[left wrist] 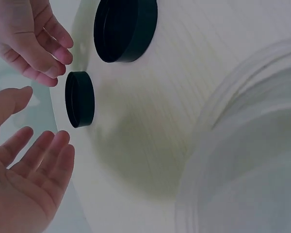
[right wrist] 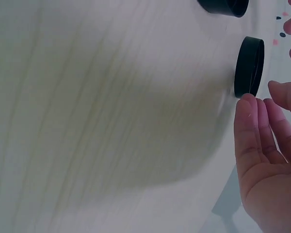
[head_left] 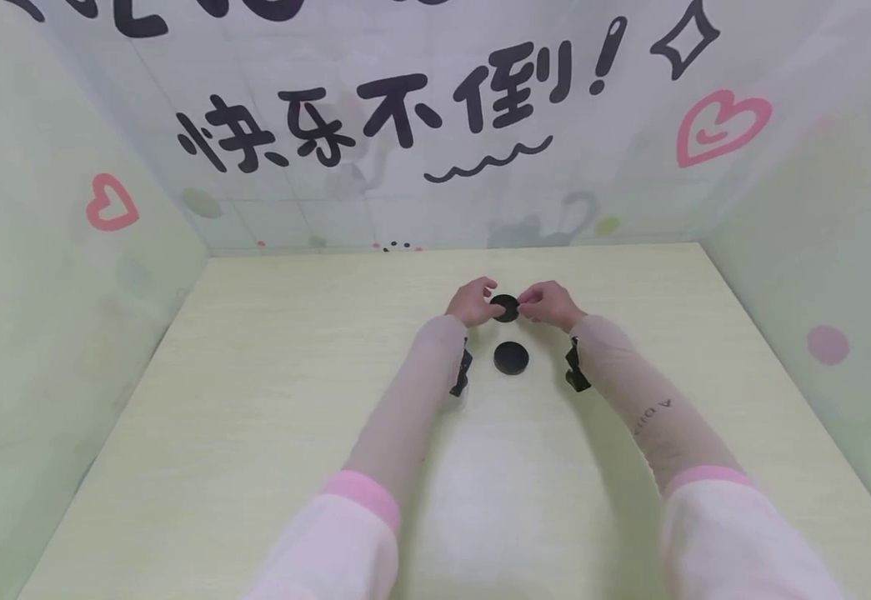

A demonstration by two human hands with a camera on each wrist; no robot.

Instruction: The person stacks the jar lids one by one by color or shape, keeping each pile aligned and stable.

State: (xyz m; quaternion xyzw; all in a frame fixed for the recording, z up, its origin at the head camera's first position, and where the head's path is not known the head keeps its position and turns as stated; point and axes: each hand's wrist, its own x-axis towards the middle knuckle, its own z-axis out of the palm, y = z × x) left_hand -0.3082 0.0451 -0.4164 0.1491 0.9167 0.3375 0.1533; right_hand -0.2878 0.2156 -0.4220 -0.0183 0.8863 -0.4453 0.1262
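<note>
Two black round lids lie on the pale table, both hollow side up. My left hand (head_left: 473,304) is at the left of the far lid (head_left: 508,301), its thumb overlapping that lid in the head view. In the left wrist view the fingers of this left hand (left wrist: 31,179) are loosely spread, with thumb apart. From the other side, the fingertips of my right hand (right wrist: 269,160) come right up to the rim of the far lid (right wrist: 249,68), thumb held apart. Closer to me sits the near lid (head_left: 511,358), which neither hand touches.
A clear round container (left wrist: 247,160) stands close to the left wrist camera; my left forearm mostly hides it in the head view. The table (head_left: 270,375) meets a printed back wall (head_left: 375,192) with black lettering, and pale walls rise at both sides.
</note>
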